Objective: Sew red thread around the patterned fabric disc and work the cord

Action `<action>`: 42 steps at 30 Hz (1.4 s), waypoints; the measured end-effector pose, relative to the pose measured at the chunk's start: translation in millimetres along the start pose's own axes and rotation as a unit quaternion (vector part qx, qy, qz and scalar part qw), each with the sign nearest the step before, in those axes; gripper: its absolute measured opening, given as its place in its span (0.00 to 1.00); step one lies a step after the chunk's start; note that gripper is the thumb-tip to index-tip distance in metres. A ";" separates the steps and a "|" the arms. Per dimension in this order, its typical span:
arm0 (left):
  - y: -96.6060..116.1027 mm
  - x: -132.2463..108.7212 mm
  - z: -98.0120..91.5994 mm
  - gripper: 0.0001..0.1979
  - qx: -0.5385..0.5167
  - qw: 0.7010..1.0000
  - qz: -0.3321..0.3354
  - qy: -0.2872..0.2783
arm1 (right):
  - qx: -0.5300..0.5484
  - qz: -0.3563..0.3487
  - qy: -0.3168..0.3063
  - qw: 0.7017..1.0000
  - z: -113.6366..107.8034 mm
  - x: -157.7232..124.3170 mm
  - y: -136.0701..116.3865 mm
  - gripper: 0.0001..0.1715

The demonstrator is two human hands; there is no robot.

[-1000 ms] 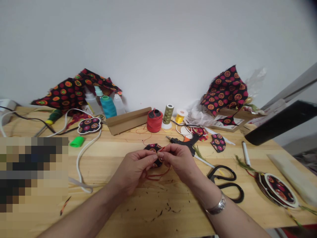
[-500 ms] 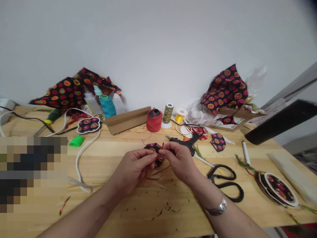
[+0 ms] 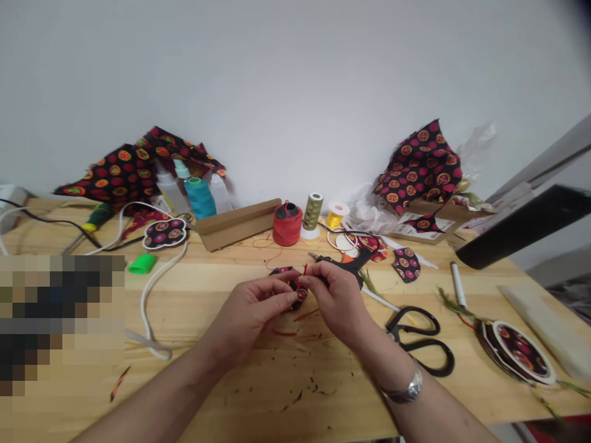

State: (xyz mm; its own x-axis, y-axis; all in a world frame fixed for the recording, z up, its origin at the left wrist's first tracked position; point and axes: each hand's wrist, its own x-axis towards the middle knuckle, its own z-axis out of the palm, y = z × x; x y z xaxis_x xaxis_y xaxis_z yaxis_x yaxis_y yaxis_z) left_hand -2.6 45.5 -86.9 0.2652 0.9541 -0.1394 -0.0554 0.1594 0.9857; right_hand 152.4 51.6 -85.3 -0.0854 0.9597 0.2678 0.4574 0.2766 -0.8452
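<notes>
My left hand (image 3: 252, 317) and my right hand (image 3: 337, 301) meet above the wooden table (image 3: 295, 394), pinching a small black fabric piece with red and orange circles (image 3: 301, 295) between their fingertips. A red thread (image 3: 305, 271) sticks up from the piece, and my right fingers hold it close to the fabric. My fingers hide much of the piece. Loose red thread bits (image 3: 306, 315) lie just below my hands.
A hot glue gun (image 3: 346, 264) lies just beyond my right hand, and black-handled scissors (image 3: 418, 341) lie to its right. A red spool (image 3: 287, 224), thread cones, bottles, printed fabric and a stack of round fabric pieces (image 3: 517, 354) surround the work area. Thread clippings litter the table.
My hands have drawn closer around the fabric piece, covering more of it. The red thread now stands up from it, and the loop of thread below my hands is no longer visible.
</notes>
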 end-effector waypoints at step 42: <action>-3.6 -1.6 6.0 0.14 -0.059 0.998 0.023 -0.001 | 0.288 0.163 -0.196 0.923 -10.3 1.3 -8.9 0.10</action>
State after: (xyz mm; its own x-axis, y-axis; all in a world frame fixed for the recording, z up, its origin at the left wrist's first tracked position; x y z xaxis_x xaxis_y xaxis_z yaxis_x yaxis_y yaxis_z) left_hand 2.9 41.8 -89.6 0.2609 0.9607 -0.0948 -0.1802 0.1449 0.9729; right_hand 157.3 49.9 -72.6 -0.3921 0.9096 -0.1372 -0.0220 -0.1584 -0.9871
